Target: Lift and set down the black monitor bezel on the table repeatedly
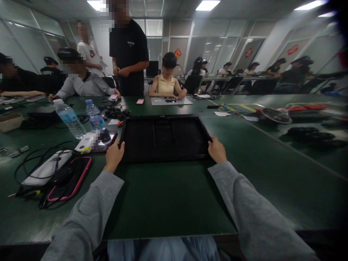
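Observation:
A wide black rectangular tray [138,141] with a raised rim and two thin ridges near its middle lies ahead of me at the green table. My left hand [114,156] grips its left edge, thumb up along the rim. On the opposite side, my right hand [217,149] is closed round the right edge. Fingers under the tray are hidden, and I cannot tell whether its underside touches the table. Close beside my left hand lies a phone with a reddish edge [115,136].
Two water bottles [70,119] stand left of the tray. Nearer me are a pink-edged phone [81,177], a white power bank-like block [46,170] and tangled black cables. A metal bowl-shaped piece [277,115] and colored wires [236,108] lie right. People sit and stand across the table.

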Action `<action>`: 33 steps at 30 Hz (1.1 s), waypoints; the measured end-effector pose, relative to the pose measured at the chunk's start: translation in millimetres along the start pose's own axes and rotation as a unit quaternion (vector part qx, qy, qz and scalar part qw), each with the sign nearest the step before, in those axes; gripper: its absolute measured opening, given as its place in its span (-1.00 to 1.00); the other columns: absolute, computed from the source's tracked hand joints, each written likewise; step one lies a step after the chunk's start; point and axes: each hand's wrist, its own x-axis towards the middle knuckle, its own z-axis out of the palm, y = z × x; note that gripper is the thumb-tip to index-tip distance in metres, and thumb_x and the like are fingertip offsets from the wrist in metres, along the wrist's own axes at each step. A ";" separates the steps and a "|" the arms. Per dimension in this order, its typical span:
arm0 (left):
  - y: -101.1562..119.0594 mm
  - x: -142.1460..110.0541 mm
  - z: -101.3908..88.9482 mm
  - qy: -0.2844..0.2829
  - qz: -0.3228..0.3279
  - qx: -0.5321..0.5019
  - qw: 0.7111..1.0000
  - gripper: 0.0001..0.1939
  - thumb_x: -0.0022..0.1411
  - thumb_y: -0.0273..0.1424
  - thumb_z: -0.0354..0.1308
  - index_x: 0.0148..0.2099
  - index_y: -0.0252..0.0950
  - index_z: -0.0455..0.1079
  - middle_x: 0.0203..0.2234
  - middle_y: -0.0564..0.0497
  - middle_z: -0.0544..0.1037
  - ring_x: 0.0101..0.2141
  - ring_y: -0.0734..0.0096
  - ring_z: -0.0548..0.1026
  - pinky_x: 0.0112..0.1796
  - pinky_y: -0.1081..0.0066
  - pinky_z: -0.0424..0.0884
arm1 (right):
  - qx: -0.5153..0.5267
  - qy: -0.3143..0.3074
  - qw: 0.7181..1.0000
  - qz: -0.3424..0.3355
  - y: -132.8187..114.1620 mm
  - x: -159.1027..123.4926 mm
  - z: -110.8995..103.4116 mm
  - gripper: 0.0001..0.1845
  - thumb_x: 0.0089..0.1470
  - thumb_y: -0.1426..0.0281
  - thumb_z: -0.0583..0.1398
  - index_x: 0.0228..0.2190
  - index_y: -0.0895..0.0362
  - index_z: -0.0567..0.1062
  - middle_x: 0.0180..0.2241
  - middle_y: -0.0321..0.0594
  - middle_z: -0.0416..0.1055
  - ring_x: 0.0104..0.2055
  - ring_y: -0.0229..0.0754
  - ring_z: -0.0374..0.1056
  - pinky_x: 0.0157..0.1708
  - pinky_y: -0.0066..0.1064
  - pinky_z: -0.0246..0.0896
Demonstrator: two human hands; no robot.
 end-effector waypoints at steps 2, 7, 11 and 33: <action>0.7 -0.5 -0.7 -0.001 -0.001 -0.001 1.000 -0.49 0.42 -0.11 -0.07 0.25 -0.24 0.38 -0.01 -0.26 0.60 -0.04 -0.07 0.58 -0.04 0.09 0.43 | -0.001 -0.001 1.000 0.000 0.3 0.2 0.2 -0.48 0.30 0.37 -0.04 0.21 0.25 0.32 0.01 0.16 0.49 0.01 0.09 0.45 -0.04 -0.18 0.27; 2.6 -1.1 -1.7 -0.007 -0.004 0.016 1.000 -0.49 0.43 -0.11 -0.09 0.23 -0.26 0.38 -0.04 -0.28 0.61 -0.02 -0.09 0.57 -0.05 0.07 0.44 | -0.005 -0.001 1.000 0.002 1.7 0.8 0.8 -0.49 0.31 0.35 -0.03 0.21 0.24 0.33 -0.01 0.14 0.50 0.00 0.08 0.45 -0.04 -0.19 0.28; 3.6 -2.2 -1.5 -0.009 0.006 0.040 0.999 -0.47 0.44 -0.11 -0.13 0.24 -0.29 0.36 -0.03 -0.30 0.60 -0.02 -0.12 0.57 -0.06 0.05 0.45 | -0.007 0.009 1.000 -0.012 3.8 2.0 2.8 -0.49 0.30 0.36 -0.03 0.20 0.27 0.33 0.00 0.17 0.50 0.03 0.09 0.44 -0.02 -0.18 0.27; 0.9 -1.4 3.3 0.028 0.064 0.055 0.996 -0.48 0.44 -0.16 -0.13 0.21 -0.39 0.37 0.07 -0.32 0.53 0.05 -0.04 0.53 -0.01 0.10 0.46 | 0.012 0.029 0.999 -0.031 7.5 3.3 6.8 -0.47 0.27 0.34 -0.01 0.19 0.27 0.37 0.00 0.19 0.49 -0.01 0.13 0.45 -0.02 -0.09 0.31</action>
